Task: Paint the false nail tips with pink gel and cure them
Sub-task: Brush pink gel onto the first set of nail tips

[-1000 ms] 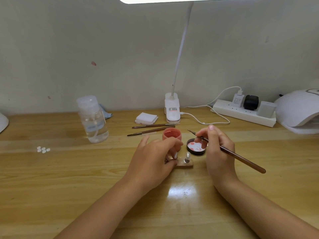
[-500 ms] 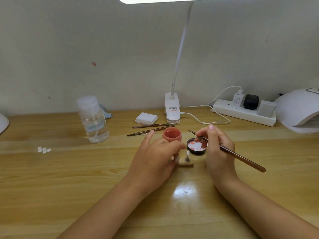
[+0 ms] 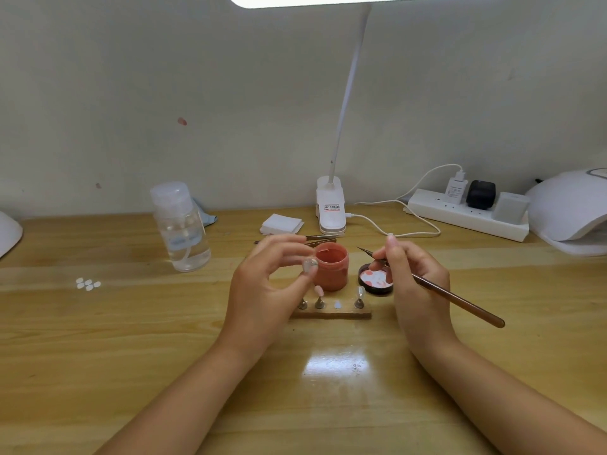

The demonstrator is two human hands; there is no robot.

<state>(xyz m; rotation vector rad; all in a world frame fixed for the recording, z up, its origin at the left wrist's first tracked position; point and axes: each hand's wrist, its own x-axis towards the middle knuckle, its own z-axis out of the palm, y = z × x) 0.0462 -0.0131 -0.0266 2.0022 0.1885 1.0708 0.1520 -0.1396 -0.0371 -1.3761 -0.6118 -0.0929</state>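
Nail tip [image 3: 309, 266] — pinched in left hand [image 3: 262, 290] fingers [image 3: 303, 280].

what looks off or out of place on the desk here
Little is wrong. One slot on the wooden stand is empty, because the left hand holds its nail tip. Four loose tips lie apart at far left. No spills.

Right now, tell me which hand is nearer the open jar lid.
Right. The right hand holds the brush just over the lid; the left hand sits beyond the pink jar, pinching a nail tip.
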